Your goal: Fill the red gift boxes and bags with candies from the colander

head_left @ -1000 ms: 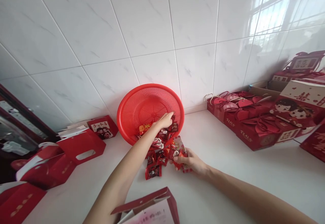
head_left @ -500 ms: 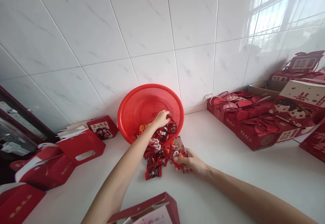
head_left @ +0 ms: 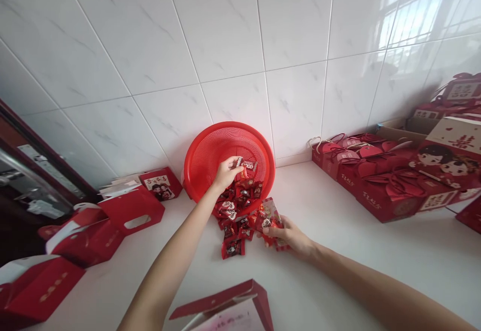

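Observation:
A red plastic basket point(head_left: 210, 145) leans tilted against the wall, its mouth toward me. Wrapped candies point(head_left: 232, 210) lie in its lower part and spill over the rim onto the white table. Inside the basket my left hand point(head_left: 227, 173) pinches a small red candy packet point(head_left: 248, 166) between thumb and fingers. My right hand point(head_left: 287, 236), just right of the spilled candies, is closed around several wrapped candies point(head_left: 268, 221) in red and clear wrappers. In front of me stands an open red gift box point(head_left: 259, 301), cut off by the bottom edge.
Several open red boxes point(head_left: 84, 236) line the left side of the table. At the right, closed red gift boxes point(head_left: 376, 186) with ribbons stand in rows beside a cardboard carton point(head_left: 404, 130). White tiled wall point(head_left: 233, 30) rises behind the basket.
My left hand has lifted a little from the candy pile, with a candy packet now showing in its fingers. The right hand keeps its hold. The whole view has shifted slightly.

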`<state>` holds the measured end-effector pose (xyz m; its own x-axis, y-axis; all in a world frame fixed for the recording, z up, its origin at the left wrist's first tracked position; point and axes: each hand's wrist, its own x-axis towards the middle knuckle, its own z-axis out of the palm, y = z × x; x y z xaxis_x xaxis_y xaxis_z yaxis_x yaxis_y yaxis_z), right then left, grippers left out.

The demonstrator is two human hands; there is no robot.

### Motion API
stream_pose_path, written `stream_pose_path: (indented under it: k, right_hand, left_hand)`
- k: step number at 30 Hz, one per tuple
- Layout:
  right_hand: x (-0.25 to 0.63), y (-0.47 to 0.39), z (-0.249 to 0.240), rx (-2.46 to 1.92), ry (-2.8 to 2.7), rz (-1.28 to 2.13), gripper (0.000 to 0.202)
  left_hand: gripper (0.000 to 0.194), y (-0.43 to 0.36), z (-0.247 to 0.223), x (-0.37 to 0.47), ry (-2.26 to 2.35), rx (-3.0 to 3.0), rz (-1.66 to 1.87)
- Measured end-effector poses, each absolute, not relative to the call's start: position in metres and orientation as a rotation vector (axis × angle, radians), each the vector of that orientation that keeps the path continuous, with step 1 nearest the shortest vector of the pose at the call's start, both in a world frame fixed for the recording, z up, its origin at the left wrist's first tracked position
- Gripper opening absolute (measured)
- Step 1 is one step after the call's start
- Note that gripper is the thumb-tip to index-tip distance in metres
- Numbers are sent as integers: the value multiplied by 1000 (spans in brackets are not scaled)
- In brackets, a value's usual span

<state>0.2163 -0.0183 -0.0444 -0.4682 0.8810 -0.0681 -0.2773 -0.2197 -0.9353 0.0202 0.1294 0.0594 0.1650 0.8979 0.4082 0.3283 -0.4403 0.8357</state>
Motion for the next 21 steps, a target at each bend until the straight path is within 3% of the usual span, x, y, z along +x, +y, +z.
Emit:
stream_pose_path:
  k: [5, 21]
  right_hand:
    - [217, -19, -42, -826, -1217, 1781, 40]
    - [218, -20, -43, -850, -1195, 1799, 42]
  left_hand:
    - [19, 121, 60, 7, 1210, 1717, 1298]
    - [39, 106, 52, -33, 1275, 1511, 1449]
